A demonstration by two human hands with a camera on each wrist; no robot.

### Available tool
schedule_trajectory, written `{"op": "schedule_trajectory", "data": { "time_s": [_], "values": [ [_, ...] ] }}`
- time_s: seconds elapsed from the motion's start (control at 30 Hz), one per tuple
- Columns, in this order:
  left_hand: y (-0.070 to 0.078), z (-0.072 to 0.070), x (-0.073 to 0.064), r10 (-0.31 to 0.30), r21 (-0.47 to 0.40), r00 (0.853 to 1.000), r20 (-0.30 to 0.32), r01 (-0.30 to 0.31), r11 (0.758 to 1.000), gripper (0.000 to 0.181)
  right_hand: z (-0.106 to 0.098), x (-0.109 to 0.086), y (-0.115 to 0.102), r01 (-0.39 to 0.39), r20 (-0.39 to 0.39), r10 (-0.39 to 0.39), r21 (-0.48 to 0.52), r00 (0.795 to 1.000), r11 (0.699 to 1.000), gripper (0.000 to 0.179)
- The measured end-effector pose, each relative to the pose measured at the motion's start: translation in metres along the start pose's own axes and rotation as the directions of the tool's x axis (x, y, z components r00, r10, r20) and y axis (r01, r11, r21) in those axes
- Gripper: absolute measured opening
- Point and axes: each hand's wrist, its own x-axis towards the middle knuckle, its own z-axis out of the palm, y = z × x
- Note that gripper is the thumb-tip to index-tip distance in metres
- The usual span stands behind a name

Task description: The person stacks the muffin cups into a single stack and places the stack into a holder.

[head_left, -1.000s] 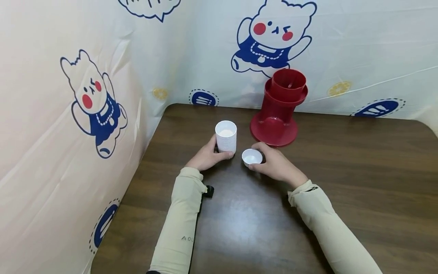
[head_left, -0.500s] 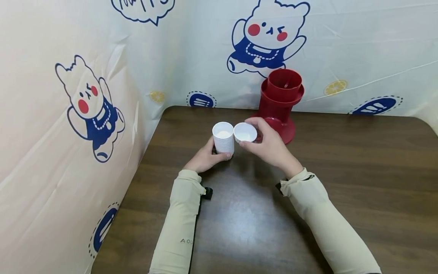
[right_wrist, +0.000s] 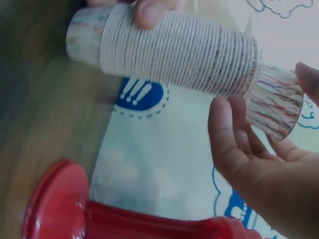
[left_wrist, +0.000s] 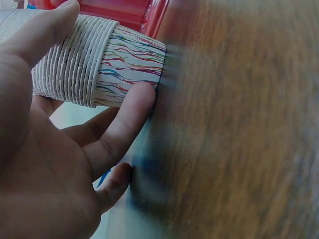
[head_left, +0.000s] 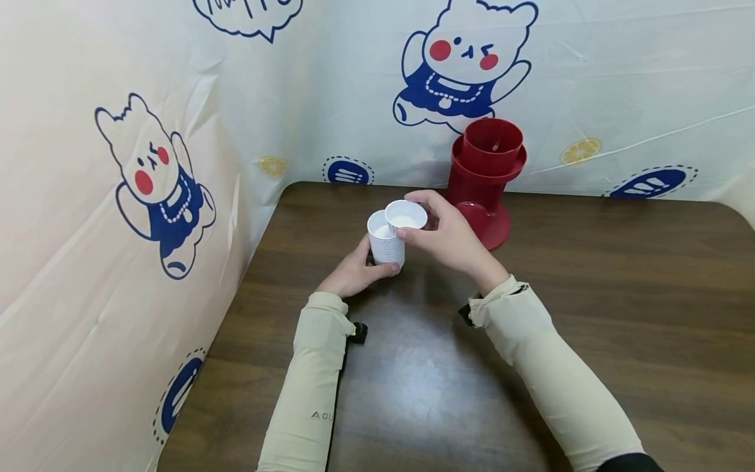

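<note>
A tall stack of nested paper cups (head_left: 387, 252) stands upright on the table, white inside with wavy coloured lines on the outside. My left hand (head_left: 350, 270) holds it low down, thumb in front and fingers behind; in the left wrist view the patterned bottom cup (left_wrist: 132, 67) shows beside a fingertip. My right hand (head_left: 451, 236) grips a single paper cup (head_left: 407, 215) between thumb and fingers. In the right wrist view that cup (right_wrist: 275, 104) is at the stack's top end, its base tilted into the mouth of the uppermost cup.
A red two-tiered cylinder on a round base (head_left: 486, 174) stands at the back of the table (head_left: 590, 295), just beyond my right hand. A printed cloth (head_left: 330, 98) hangs behind and along the left edge. A black strap piece (head_left: 358, 333) sticks out at my left cuff.
My right hand has lifted the single paper cup from beside the stack, up and to the left, onto the stack's mouth. The left hand keeps its grip on the stack.
</note>
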Motion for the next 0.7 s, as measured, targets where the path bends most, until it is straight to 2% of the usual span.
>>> {"op": "schedule_trajectory", "data": {
  "time_s": [0.17,0.5,0.7],
  "values": [
    [0.001,0.0,0.0,0.019,-0.01,1.0,0.004,-0.019,1.0,0.092,0.001,0.005,-0.001,-0.045,-0.006,0.045,0.023,0.999,0.999,0.055],
    [0.002,0.0,-0.002,0.032,-0.032,0.999,0.01,-0.031,0.999,0.092,0.007,0.01,-0.01,-0.087,0.015,0.088,-0.038,0.996,0.995,0.059],
    [0.002,-0.001,-0.002,0.043,-0.035,0.999,0.018,-0.043,0.998,0.092,0.016,0.016,-0.014,-0.082,0.008,0.083,-0.059,0.997,0.995,0.059]
  ]
}}
